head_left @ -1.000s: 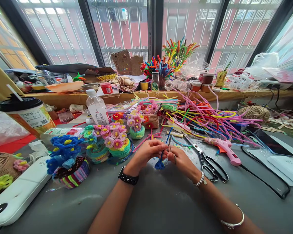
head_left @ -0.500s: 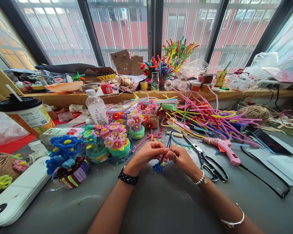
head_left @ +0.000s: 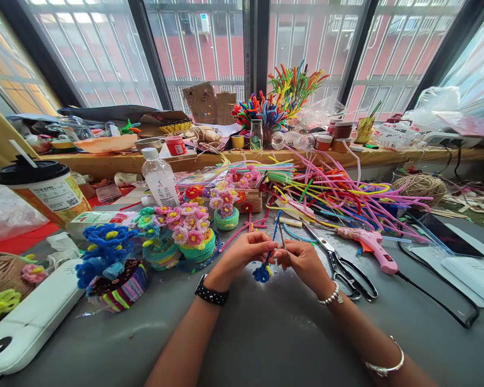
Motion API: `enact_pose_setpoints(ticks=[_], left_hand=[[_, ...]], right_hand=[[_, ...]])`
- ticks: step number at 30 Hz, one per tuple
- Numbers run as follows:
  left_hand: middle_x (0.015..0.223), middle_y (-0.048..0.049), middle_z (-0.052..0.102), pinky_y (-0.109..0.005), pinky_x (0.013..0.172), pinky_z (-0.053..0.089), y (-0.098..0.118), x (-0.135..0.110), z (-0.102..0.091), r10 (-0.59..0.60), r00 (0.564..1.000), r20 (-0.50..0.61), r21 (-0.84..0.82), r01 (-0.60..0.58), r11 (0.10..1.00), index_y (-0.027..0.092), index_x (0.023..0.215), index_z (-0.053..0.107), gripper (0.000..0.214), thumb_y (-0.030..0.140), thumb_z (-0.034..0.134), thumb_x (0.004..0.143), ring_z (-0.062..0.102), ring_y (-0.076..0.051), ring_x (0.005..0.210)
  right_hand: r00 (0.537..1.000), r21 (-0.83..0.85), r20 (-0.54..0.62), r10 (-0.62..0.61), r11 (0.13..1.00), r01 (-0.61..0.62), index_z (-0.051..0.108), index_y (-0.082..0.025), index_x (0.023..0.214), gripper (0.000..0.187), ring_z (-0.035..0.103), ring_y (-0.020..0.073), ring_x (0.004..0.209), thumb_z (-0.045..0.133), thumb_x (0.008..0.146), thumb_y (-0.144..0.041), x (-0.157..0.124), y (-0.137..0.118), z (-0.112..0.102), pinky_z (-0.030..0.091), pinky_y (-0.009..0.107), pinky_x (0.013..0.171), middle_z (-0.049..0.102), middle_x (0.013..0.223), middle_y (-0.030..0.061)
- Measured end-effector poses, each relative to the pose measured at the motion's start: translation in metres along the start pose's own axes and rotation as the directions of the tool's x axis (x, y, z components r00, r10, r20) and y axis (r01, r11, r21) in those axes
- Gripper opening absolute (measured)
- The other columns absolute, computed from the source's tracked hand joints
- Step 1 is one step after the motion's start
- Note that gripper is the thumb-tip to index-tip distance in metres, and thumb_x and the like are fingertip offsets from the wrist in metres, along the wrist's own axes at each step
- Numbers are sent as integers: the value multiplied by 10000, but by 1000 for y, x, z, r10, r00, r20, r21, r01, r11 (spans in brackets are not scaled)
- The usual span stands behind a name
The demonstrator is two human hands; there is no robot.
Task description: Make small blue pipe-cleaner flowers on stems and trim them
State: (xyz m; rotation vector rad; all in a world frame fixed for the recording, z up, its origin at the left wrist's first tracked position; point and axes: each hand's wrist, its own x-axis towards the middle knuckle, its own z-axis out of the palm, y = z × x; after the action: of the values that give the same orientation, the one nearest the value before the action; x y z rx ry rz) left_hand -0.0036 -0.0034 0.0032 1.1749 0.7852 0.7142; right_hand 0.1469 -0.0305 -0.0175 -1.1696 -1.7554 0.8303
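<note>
Here we are at the grey table [head_left: 262,344], and the two hands meet in the middle! The left hand [head_left: 246,253] has thumb and forefinger clamped together on the stem of a blue flower [head_left: 261,274]. The bloom hangs head-down just below those fingertips, stem poking up past them; whether it touches the tabletop I can't tell. That low pinch probably steadies the flower while leaving the upper stem exposed.

Close by on the right, the right hand [head_left: 304,263] pinches a slim dark piece [head_left: 283,236], fingers together on it, almost upright right beside the stem. Too thin to identify from here!

Just right of that hand lie the scissors [head_left: 326,246], handles turned to the near side, presumably for an easy grab. Farther right rests a pink glue gun [head_left: 365,242]. Over on the left, flower pots [head_left: 196,247] cluster together, likely parked out of the elbows' way, while fuzzy stems [head_left: 326,185] sprawl along the far side.
</note>
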Motion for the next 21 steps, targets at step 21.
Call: enact_pose_setpoints(ticks=[21], left_hand=[[554, 16, 532, -183, 462, 334, 0, -2, 1, -23, 994, 107, 60, 17, 998, 128, 605, 504, 271, 357, 649, 585, 483, -65, 488]], right_hand=[[999, 19, 43, -23, 1000, 22, 523, -163, 527, 629, 378, 112, 490, 234, 688, -697, 0, 0, 1, 280, 226, 478, 441, 512, -3]])
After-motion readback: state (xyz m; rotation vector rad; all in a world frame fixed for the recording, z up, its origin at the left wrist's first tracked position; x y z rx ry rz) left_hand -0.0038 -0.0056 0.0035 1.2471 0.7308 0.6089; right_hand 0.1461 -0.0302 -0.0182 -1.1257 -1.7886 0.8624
